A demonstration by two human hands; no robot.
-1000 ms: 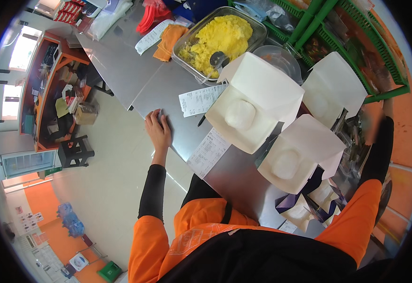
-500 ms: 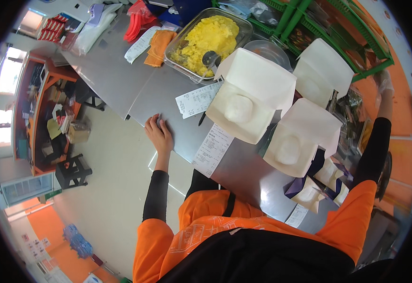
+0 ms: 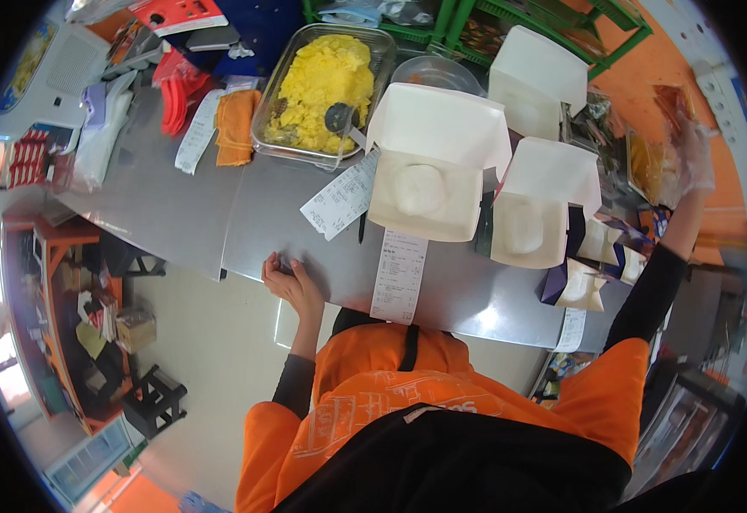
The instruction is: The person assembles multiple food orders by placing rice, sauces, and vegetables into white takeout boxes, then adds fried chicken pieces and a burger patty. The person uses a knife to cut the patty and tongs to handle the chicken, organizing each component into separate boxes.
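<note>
Two hands pretty far apart: left hand point(image 3: 292, 282) rests with loose, empty fingers on the steel counter point(image 3: 177, 205) edge, beside a long receipt point(image 3: 399, 275) under open white takeaway boxes point(image 3: 429, 175), while the gloved right hand point(image 3: 690, 154) grips a clear food bag point(image 3: 647, 158) up right.

On the table point(image 3: 177, 214), the tray of food point(image 3: 322, 85) sits behind two open boxes point(image 3: 429, 171) standing side by side. A receipt point(image 3: 399, 278) lies before the left box, with the left hand point(image 3: 292, 282) on the table's near edge to its left.
</note>
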